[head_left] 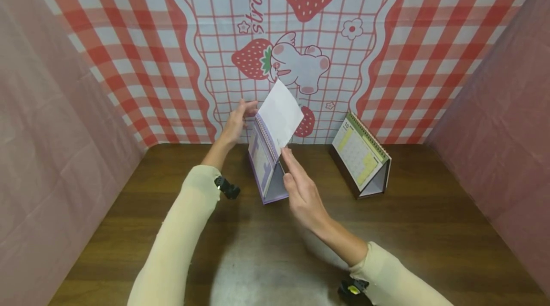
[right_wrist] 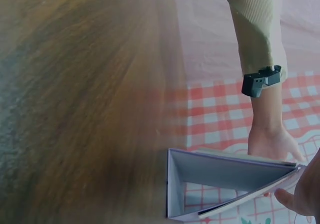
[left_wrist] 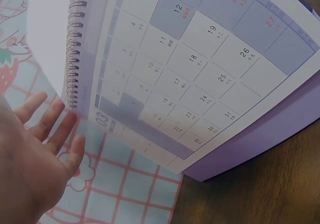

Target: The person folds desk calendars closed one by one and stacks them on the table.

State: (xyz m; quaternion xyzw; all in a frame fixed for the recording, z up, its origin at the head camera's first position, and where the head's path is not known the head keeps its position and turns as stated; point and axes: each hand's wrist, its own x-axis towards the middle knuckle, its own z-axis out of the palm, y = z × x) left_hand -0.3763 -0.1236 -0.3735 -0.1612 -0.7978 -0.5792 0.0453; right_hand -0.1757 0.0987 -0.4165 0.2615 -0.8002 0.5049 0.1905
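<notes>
A purple spiral-bound desk calendar (head_left: pixel 259 158) stands as a tent on the wooden table. One white page (head_left: pixel 280 114) sticks up above its spiral binding (left_wrist: pixel 74 53). In the left wrist view the month sheet (left_wrist: pixel 170 68) reads 03. Behind the far end of the binding is my left hand (head_left: pixel 234 124), fingers spread and loosely bent, holding nothing. My right hand (head_left: pixel 304 196) is on the near right side, its straight fingertips at the page's lower corner; whether they touch cannot be told. The right wrist view shows the calendar's hollow triangular side (right_wrist: pixel 225 171).
A second desk calendar (head_left: pixel 361 155), green and yellow, stands to the right on the table (head_left: pixel 429 229). A red checked strawberry cloth (head_left: pixel 142 58) hangs at the back. Pink cloth walls (head_left: pixel 494 105) close off both sides.
</notes>
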